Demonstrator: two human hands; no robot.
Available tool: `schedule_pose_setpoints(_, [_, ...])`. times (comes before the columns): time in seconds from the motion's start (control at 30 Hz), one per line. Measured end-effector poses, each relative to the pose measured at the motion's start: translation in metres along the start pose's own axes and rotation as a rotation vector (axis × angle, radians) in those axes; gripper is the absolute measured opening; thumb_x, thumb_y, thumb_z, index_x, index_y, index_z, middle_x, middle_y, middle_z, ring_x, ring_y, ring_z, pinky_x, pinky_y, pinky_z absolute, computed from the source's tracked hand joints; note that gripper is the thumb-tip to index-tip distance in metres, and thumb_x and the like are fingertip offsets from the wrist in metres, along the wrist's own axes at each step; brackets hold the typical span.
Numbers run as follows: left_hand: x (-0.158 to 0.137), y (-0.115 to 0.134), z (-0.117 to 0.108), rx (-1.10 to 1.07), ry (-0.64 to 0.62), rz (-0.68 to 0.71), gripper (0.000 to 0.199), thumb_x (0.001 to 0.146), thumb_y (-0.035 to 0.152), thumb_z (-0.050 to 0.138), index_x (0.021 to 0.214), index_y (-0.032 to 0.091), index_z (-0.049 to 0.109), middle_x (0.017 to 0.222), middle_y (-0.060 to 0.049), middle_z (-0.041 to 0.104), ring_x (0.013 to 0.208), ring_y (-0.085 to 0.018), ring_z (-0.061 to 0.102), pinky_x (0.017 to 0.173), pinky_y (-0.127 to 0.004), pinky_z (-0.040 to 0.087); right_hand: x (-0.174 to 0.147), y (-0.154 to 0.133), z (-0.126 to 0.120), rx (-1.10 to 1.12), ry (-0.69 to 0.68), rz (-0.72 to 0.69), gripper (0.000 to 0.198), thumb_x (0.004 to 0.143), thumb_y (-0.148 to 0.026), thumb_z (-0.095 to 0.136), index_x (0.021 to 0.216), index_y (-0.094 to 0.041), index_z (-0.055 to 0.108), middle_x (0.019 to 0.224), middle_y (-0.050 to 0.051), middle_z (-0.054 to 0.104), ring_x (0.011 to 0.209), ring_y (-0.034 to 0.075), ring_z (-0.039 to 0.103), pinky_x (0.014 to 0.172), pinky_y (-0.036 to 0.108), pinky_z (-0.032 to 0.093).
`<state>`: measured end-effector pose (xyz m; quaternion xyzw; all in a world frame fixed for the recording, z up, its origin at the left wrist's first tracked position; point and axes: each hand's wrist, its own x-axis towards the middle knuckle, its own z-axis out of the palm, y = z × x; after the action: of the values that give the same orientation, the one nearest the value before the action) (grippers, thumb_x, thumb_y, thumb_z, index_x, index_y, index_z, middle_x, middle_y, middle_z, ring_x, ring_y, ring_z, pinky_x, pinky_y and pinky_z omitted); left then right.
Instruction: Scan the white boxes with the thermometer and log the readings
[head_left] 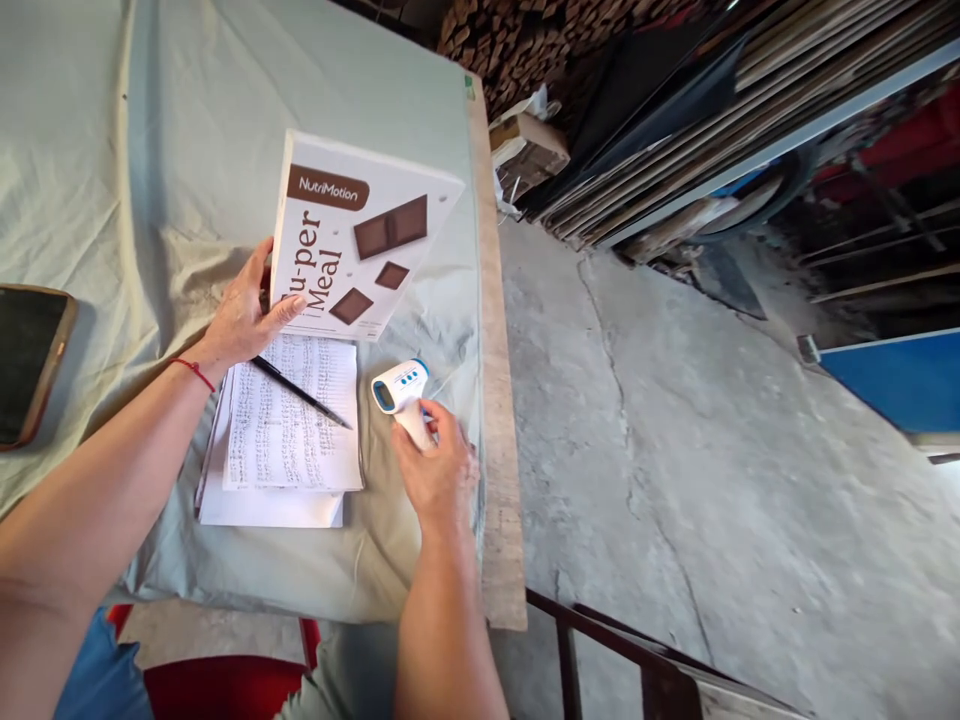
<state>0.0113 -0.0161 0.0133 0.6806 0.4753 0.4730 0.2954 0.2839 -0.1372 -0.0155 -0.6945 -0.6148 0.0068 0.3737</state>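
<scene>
The left hand (241, 314) grips a flat white cardboard box (390, 232), lettered "NutriMotion" and "Meal" beside brown squares, at the far end of a handwritten notebook (289, 455). To its right, the right hand (441, 467) closes round the smooth handle of a white, blue-trimmed infrared thermometer (401, 388). A slim black pen (300, 392) crosses the pages; wrinkled pale cloth (67, 190) spreads beneath.
</scene>
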Motion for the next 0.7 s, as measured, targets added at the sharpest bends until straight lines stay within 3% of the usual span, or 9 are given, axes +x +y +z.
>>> schedule_pose_setpoints(0.13, [0.0, 0.002, 0.001, -0.022, -0.005, -0.035, 0.085, 0.078, 0.084, 0.063, 0.14, 0.028, 0.049, 0.14, -0.011, 0.059, 0.131, -0.035, 0.057, 0.113, -0.05, 0.045, -0.006, -0.025, 0.004, 0.046, 0.069, -0.149, 0.02, 0.092, -0.039, 0.064, 0.097, -0.023, 0.076, 0.106, 0.012, 0.07, 0.095, 0.026, 0.062, 0.088, 0.044, 0.048])
schedule_pose_setpoints(0.3, [0.0, 0.0, 0.003, -0.044, -0.015, -0.043, 0.085, 0.077, 0.082, 0.067, 0.142, 0.03, 0.049, 0.139, -0.01, 0.061, 0.134, -0.037, 0.054, 0.111, -0.054, 0.046, -0.02, -0.051, 0.019, 0.087, -0.235, -0.23, 0.02, 0.097, -0.034, 0.061, 0.104, -0.027, 0.079, 0.091, 0.006, 0.066, 0.088, 0.023, 0.06, 0.086, 0.041, 0.045])
schedule_pose_setpoints(0.43, [0.001, -0.007, 0.005, -0.079, -0.012, -0.074, 0.088, 0.074, 0.08, 0.073, 0.143, 0.031, 0.049, 0.137, -0.01, 0.062, 0.135, -0.039, 0.053, 0.106, -0.054, 0.05, -0.023, -0.049, 0.017, 0.084, -0.361, -0.235, 0.015, 0.094, -0.028, 0.063, 0.092, -0.026, 0.078, 0.081, 0.004, 0.067, 0.079, 0.02, 0.06, 0.079, 0.035, 0.045])
schedule_pose_setpoints(0.57, [0.0, -0.011, 0.006, -0.092, -0.022, -0.093, 0.088, 0.075, 0.082, 0.071, 0.144, 0.031, 0.047, 0.137, -0.01, 0.062, 0.135, -0.038, 0.055, 0.104, -0.053, 0.052, -0.028, -0.041, -0.001, 0.215, -0.309, -0.148, 0.016, 0.091, -0.034, 0.063, 0.082, -0.023, 0.07, 0.068, 0.001, 0.066, 0.061, 0.015, 0.058, 0.063, 0.029, 0.046])
schedule_pose_setpoints(0.7, [0.0, -0.01, 0.006, -0.08, -0.013, -0.064, 0.088, 0.076, 0.082, 0.069, 0.144, 0.03, 0.047, 0.136, -0.01, 0.063, 0.13, -0.037, 0.058, 0.105, -0.053, 0.05, -0.043, -0.039, -0.013, 0.469, -0.207, 0.101, 0.013, 0.084, -0.035, 0.067, 0.079, -0.023, 0.065, 0.06, -0.004, 0.063, 0.049, 0.013, 0.056, 0.053, 0.027, 0.048])
